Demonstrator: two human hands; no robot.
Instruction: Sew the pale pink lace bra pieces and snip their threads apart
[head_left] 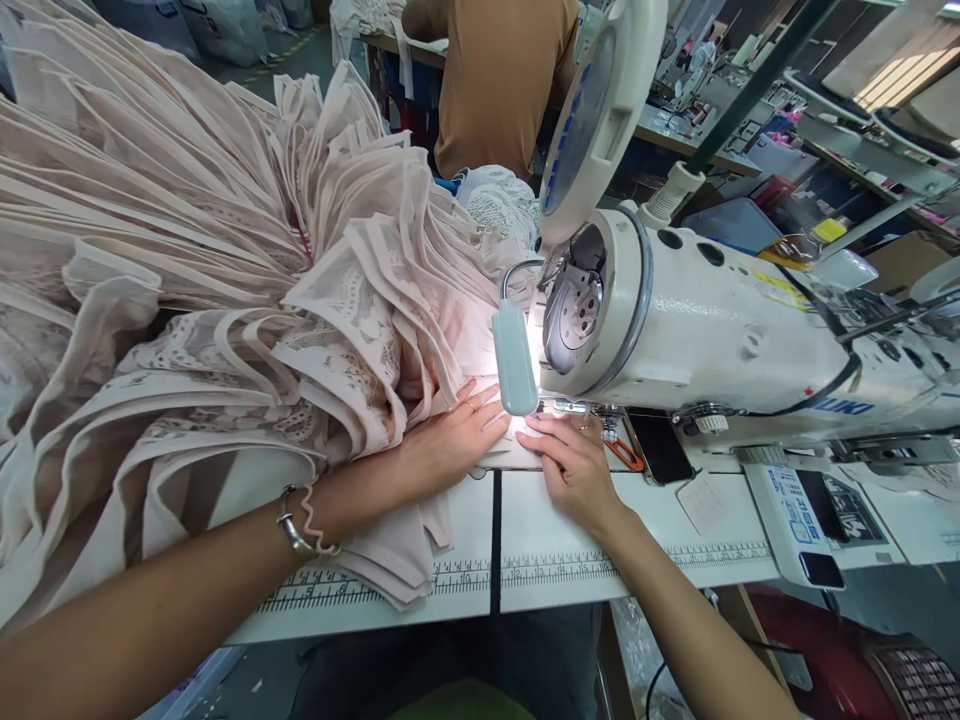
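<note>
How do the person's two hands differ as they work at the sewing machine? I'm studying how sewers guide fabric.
The left hand lies flat on the pleated pink fabric, fingers pointing right toward the needle; the right hand rests on the white table in front of the sewing machine, fingers pointing left. The left wrist wears a bracelet; the right wrist is bare. The left arm crosses the fabric heap; the right arm does not. Both lie palm down beside the lamp-lit needle area.

Needle area hidden behind lamp (514, 370) and glare. Pleated fabric (187, 280) cut off at left and top edges. Co-worker (499, 75) far, cropped at top. Sewing machine (735, 330) runs off right edge.
</note>
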